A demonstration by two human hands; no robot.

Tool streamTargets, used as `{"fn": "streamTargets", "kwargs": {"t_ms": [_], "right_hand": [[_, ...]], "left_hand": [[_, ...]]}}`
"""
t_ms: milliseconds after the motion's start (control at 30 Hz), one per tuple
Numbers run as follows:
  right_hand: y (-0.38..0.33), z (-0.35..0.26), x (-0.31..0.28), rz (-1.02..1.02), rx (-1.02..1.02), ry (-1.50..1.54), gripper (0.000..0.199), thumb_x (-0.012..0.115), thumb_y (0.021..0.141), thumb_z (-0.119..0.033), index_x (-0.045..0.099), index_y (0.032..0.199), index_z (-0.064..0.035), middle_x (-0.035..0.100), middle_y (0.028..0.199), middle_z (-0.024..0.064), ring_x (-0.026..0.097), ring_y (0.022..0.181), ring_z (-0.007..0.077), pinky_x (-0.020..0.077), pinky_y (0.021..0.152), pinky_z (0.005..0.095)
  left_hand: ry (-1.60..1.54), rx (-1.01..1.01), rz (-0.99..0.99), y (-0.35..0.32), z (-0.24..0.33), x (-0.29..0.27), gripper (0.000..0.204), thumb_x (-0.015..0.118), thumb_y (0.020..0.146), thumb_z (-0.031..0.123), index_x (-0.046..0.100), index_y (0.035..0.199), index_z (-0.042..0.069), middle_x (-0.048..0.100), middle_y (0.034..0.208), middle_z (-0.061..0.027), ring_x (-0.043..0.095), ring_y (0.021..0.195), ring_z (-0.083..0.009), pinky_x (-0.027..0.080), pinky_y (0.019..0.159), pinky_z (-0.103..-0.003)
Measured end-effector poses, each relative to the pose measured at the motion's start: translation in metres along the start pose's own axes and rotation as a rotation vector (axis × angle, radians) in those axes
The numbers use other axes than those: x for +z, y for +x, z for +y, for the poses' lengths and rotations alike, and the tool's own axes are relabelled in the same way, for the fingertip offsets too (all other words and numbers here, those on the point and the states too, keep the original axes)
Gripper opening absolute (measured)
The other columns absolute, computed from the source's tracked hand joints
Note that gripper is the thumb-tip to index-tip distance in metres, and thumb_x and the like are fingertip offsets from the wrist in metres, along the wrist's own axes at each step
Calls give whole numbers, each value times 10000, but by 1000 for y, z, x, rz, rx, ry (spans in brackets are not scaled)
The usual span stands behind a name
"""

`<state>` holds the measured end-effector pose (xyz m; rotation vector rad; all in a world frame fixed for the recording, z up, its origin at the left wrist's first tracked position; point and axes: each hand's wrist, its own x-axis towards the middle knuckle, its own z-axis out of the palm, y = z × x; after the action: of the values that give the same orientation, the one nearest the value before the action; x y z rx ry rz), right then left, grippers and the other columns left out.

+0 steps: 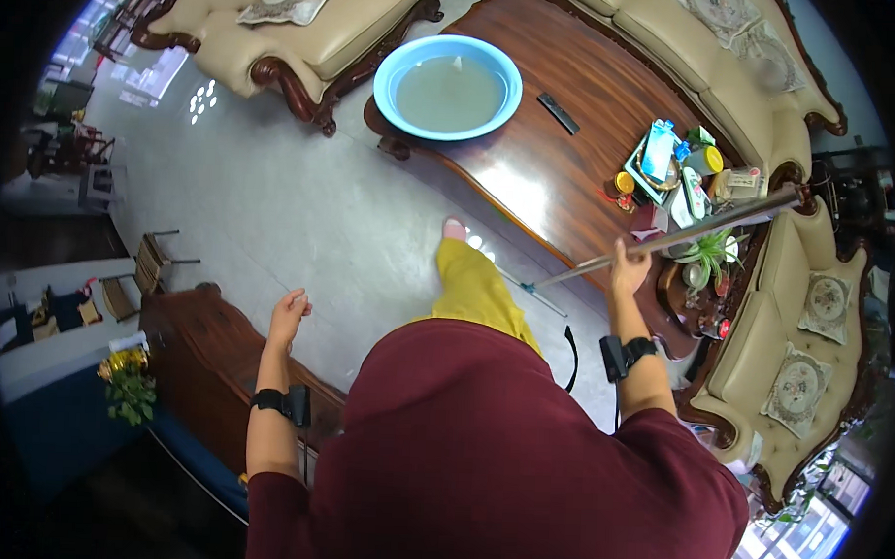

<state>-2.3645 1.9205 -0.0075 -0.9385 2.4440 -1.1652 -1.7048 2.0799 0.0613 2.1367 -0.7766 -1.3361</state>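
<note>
My right hand [627,269] is closed around a long metal pole [711,226] that slants from the upper right down to the floor. At its foot are a blue joint [529,286] and a thin crossbar [553,304] lying on the floor, close to the coffee table's near edge. What kind of floor tool this is, I cannot tell. My left hand [287,318] hangs in the air over the floor, left of my body, its fingers loosely bent and slightly apart with nothing in them. Each wrist wears a black strap with a small device.
A wooden coffee table [510,173] bears a light-blue basin [383,98] of cloudy water, a remote control [558,114], a tray [641,158] of packages and a potted plant [711,253]. Beige sofas [761,320] stand around it. A wooden bench [218,345] and chair [150,264] are left.
</note>
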Motion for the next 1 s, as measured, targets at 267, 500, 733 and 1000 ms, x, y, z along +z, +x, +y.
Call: {"fn": "streamTargets", "kwargs": {"t_ms": [267, 500, 733, 1000], "right_hand": [[-57, -6, 65, -324, 850, 43, 557, 757, 733, -264, 504, 1176, -40, 617, 937, 145, 599, 597, 208, 481, 435, 310], [-25, -8, 142, -474, 701, 1, 492, 690, 763, -254, 563, 1166, -2, 634, 844, 147, 623, 650, 257, 518, 543, 348], [28, -69, 189, -639, 67, -383, 523, 643, 791, -341, 564, 1201, -27, 584, 1143, 229, 568, 1056, 398, 467, 893, 408], [39, -116, 139, -1046, -290, -1506, 426, 620, 844, -316, 595, 1214, -105, 523, 1334, 107, 571, 1130, 297, 472, 901, 432]], "left_hand": [[264, 149, -155, 143, 117, -2, 383, 615, 894, 246, 584, 1182, -4, 640, 816, -74, 597, 769, -139, 467, 726, -265], [589, 425, -156, 221, 268, 42, 379, 607, 891, 240, 581, 1198, 20, 620, 864, -46, 562, 794, -124, 447, 751, -256], [588, 486, -310, 288, 289, 75, 398, 630, 876, 257, 584, 1199, 29, 607, 866, -30, 544, 799, -120, 447, 755, -263], [677, 485, -313, 328, 288, 80, 429, 643, 845, 337, 602, 1179, 70, 658, 918, -147, 626, 864, -253, 485, 791, -333]]}}
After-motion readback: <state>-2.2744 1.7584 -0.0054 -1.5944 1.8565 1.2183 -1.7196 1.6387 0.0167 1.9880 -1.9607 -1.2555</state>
